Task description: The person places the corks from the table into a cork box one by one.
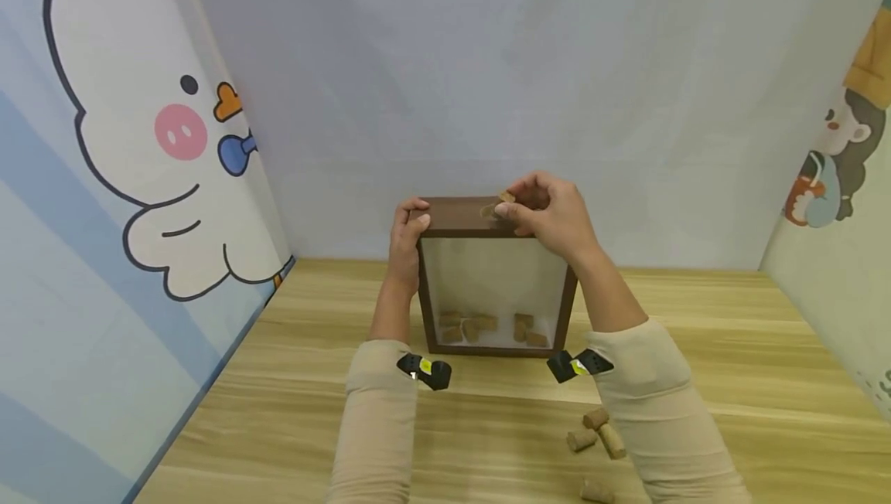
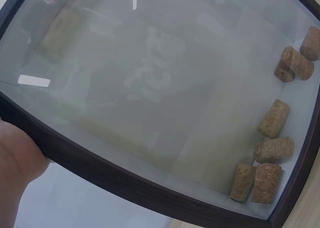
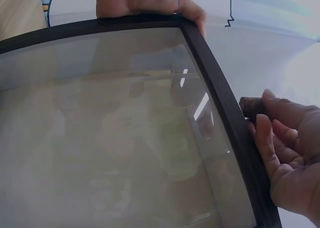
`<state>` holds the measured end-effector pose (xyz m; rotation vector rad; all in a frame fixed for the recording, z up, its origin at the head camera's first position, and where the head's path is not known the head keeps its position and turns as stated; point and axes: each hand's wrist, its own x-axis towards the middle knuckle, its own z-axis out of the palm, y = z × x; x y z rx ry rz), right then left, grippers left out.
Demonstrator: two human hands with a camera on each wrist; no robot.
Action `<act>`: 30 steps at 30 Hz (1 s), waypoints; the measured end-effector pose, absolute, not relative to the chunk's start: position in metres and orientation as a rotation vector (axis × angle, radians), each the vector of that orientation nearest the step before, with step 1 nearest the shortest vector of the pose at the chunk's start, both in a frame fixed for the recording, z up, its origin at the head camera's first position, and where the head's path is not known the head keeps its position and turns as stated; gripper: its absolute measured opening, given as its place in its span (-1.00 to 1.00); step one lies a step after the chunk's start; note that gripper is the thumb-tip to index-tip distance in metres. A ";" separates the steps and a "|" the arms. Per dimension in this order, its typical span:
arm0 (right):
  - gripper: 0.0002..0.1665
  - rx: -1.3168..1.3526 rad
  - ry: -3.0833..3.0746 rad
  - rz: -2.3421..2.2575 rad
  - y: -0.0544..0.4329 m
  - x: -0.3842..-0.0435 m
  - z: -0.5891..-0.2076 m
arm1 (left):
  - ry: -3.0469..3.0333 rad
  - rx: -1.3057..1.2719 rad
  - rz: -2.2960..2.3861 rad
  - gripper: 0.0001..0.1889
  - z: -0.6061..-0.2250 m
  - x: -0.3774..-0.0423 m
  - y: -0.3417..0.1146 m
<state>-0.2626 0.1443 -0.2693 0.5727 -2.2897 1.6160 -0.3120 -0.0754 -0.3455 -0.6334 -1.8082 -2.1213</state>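
A dark brown shadow box (image 1: 452,216) with a glass front stands upright on the table. Its upper left corner is gripped by my left hand (image 1: 406,240), thumb on the top face and fingers around the side. My right hand (image 1: 554,219) pinches a cork (image 3: 251,107) between thumb and fingers, right at a round opening (image 1: 488,211) in the box's top. Behind the glass, several corks (image 2: 274,150) lie along the bottom in two groups.
Several loose corks (image 1: 582,440) lie on the wooden table (image 1: 278,411) in front of the box, near the right forearm. A pale curtain (image 1: 431,63) hangs close behind the box. Cartoon-printed panels (image 1: 104,102) flank the table on both sides.
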 end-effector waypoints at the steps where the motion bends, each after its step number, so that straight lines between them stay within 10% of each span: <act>1: -0.63 0.542 -2.323 1.595 0.144 -0.264 -0.268 | -1.809 -0.638 -2.121 -0.74 -0.343 -0.309 -0.075; 12: -0.60 0.334 -2.495 1.425 0.137 -0.268 -0.262 | -1.822 -0.678 -2.120 -0.76 -0.329 -0.293 -0.069; 30: -0.74 0.714 -2.156 1.797 0.193 -0.204 -0.324 | -1.775 -0.681 -2.131 -0.78 -0.352 -0.319 -0.070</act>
